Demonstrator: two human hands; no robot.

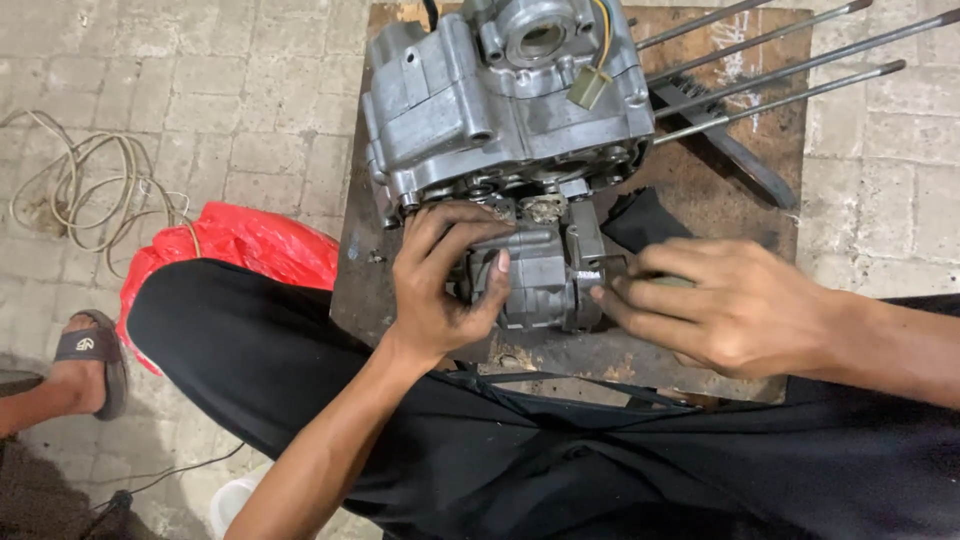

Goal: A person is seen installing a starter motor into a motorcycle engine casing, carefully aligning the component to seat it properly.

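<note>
A grey metal engine case (480,100) with four long studs (770,60) lies on a worn wooden board (700,190). In front of it sits a smaller grey metal block part (545,275). My left hand (440,280) wraps around the block's left side, thumb pressed on its face. My right hand (720,305) comes in from the right, with its fingertips on the block's right edge and a small greenish object partly hidden under the fingers. A black rag (645,220) lies just behind my right hand.
A red plastic bag (250,245) lies left of my black-trousered leg. A coiled pale cord (90,190) rests on the paving stones. Another person's sandalled foot (85,360) stands at far left. A dark flat tool (735,155) lies under the studs.
</note>
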